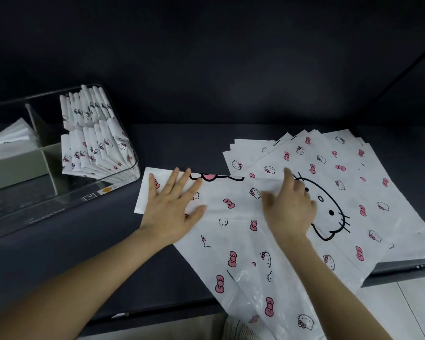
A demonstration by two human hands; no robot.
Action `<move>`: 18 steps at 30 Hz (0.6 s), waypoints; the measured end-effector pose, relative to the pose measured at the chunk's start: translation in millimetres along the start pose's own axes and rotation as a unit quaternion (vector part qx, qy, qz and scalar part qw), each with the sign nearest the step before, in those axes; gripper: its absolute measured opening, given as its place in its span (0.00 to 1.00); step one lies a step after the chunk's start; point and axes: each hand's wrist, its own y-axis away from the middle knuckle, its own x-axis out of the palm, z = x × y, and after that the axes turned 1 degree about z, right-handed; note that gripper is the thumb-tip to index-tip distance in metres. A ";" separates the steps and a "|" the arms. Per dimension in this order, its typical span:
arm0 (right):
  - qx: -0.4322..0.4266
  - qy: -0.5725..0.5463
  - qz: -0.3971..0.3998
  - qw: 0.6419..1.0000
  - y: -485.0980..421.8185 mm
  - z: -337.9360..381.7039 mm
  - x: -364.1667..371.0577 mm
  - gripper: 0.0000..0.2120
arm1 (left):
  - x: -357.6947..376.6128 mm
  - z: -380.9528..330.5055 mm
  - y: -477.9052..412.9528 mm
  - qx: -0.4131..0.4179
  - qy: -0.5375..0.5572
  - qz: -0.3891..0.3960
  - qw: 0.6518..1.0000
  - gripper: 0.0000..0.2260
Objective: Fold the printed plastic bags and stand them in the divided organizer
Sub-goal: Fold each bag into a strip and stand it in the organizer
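Left hand [172, 204] lies flat, fingers straight and spread, pressing the left end of a printed plastic bag [231, 217] onto the dark counter [182, 143]. Right hand [290, 209] rests on the same bag near its folded far edge. It is blurred, with 1 finger pointing away from the person, and I cannot tell whether it pinches the plastic or only touches it. The bag is white with cat faces and pink bows, and its near end hangs over the counter's front edge. Partly beneath it on the right lies a fanned stack of flat bags [341, 155]. Left of the hands stands the clear divided organizer [59, 204], where folded bags [96, 148] stand upright in 2 rows in the right-hand compartments.
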 end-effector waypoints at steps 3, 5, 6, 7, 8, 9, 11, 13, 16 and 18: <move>-0.201 0.063 -0.051 0.976 22.5 25.7 15.9 0.28 | 2.8 -0.4 0.0 -0.009 0.001 -0.007 1.000 0.34; -0.288 0.049 0.048 0.955 34.8 36.8 36.0 0.25 | 2.3 -2.5 0.2 -0.013 0.009 -0.012 1.000 0.35; -0.299 0.037 0.091 0.949 35.8 37.3 41.7 0.23 | 1.1 -2.7 -0.2 -0.015 0.006 -0.002 1.000 0.36; -0.297 0.035 0.130 0.945 34.1 32.6 43.4 0.24 | 0.4 -2.2 -0.6 -0.017 0.002 0.007 1.000 0.37; -0.288 0.048 0.156 0.944 31.1 22.5 42.6 0.27 | -1.1 -2.3 -0.6 -0.022 0.000 0.017 1.000 0.37; -0.272 0.063 0.170 0.945 27.4 8.4 39.6 0.31 | -2.9 -2.8 -0.6 -0.025 -0.004 0.027 0.999 0.38; -0.242 0.080 0.172 0.952 19.9 -21.5 32.8 0.36 | -5.6 -3.0 -1.2 -0.029 -0.010 0.042 0.999 0.38; -0.200 0.074 0.184 0.959 16.2 -43.0 24.1 0.39 | -5.6 -2.8 -0.8 -0.026 -0.012 0.051 0.998 0.38; -0.169 0.065 0.196 0.964 10.2 -47.9 14.9 0.41 | -3.0 -2.3 -0.8 -0.024 0.005 0.035 0.999 0.37; -0.155 0.026 0.144 0.977 -0.8 -35.8 10.5 0.38 | -3.1 -2.1 -1.0 -0.022 0.006 0.034 0.999 0.37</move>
